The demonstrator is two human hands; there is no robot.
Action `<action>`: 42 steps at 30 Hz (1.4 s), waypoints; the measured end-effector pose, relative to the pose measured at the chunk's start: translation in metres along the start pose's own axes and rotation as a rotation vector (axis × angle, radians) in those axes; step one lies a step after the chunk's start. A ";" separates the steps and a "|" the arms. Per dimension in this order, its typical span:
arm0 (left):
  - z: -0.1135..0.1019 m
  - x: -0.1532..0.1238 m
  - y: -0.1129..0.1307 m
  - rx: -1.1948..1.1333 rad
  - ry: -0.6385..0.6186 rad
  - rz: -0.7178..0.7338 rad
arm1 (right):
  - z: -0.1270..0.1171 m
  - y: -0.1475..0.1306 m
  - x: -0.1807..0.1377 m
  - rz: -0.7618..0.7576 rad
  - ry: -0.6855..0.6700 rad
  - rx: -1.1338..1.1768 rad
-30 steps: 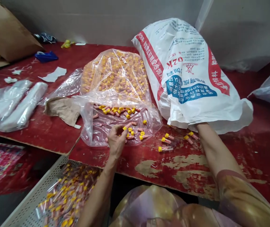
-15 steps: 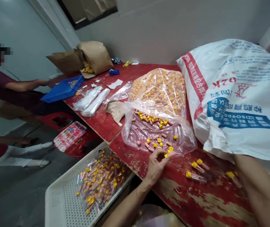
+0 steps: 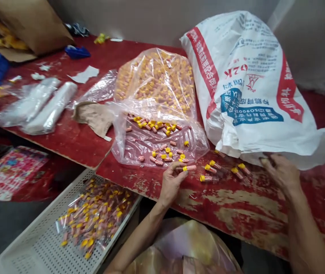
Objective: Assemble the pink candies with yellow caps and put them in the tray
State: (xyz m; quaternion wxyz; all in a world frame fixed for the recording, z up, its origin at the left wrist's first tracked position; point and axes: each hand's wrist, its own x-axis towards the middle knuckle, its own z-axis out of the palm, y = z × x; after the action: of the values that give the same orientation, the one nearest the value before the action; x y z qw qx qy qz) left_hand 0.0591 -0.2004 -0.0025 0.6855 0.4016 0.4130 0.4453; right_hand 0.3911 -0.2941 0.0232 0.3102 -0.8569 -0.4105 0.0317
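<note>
A yellow-capped tube (image 3: 190, 168) is sitting pinched between the fingertips of the left hand (image 3: 171, 182), just below the mouth of the clear bag (image 3: 162, 114) on the red table (image 3: 236, 205). The right hand (image 3: 282, 173) is lying loose, holding nothing, touching the white sack (image 3: 244, 83). More tubes (image 3: 210, 171) are lying between the hands. A white crate (image 3: 37, 247) is standing below
</note>
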 end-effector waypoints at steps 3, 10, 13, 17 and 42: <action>0.021 -0.008 -0.005 0.024 -0.086 -0.041 | 0.002 -0.009 -0.058 -0.173 -0.293 0.258; 0.037 -0.025 -0.017 0.134 -0.201 -0.032 | 0.039 -0.058 -0.117 -0.381 -0.365 0.442; 0.030 -0.025 -0.012 0.235 -0.147 0.101 | 0.039 -0.059 -0.110 -0.472 -0.335 0.440; 0.029 -0.029 -0.006 0.312 -0.229 0.206 | 0.042 -0.066 -0.107 -0.586 -0.422 0.439; -0.023 0.154 0.044 1.579 0.292 0.327 | 0.064 -0.017 -0.105 -0.646 0.188 -0.252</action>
State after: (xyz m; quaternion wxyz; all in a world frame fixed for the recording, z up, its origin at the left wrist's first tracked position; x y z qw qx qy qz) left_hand 0.0657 -0.0386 -0.0023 0.0663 0.7590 0.6263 0.1654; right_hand 0.2904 -0.3293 -0.0401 0.2328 -0.7136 -0.6305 -0.1978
